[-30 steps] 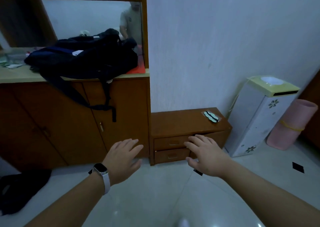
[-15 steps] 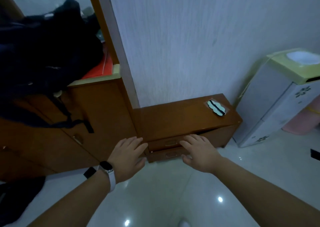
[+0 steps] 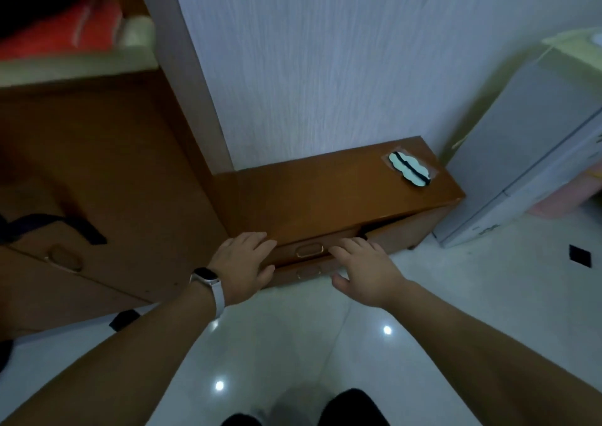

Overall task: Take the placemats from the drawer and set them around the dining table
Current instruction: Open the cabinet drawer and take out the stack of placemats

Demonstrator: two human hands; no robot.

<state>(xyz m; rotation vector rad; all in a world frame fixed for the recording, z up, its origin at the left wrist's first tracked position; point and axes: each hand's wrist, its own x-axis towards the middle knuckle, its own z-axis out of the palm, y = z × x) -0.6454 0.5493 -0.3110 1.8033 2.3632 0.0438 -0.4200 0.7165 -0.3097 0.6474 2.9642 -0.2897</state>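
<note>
A low wooden chest (image 3: 325, 191) stands against the white wall, with two drawers in its front. The top drawer (image 3: 312, 245) has a metal handle (image 3: 309, 250) and looks slightly ajar, with a dark gap at its right end. The lower drawer (image 3: 306, 272) sits beneath it. My left hand (image 3: 242, 267), with a watch on the wrist, rests open at the left end of the drawer fronts. My right hand (image 3: 365, 271) hovers open just right of the handles, fingers spread. No placemats are visible.
A tall wooden cabinet (image 3: 97, 181) with a handle stands on the left, an orange item (image 3: 65, 31) on its counter. A pale blue cloud-shaped item (image 3: 409, 172) lies on the chest top. A white appliance (image 3: 527, 165) stands right. The glossy tiled floor (image 3: 293, 344) is below.
The view has closed in on the low chest and tipped down. Both hands have moved forward to the drawer fronts, the left one now touching the chest's left end.
</note>
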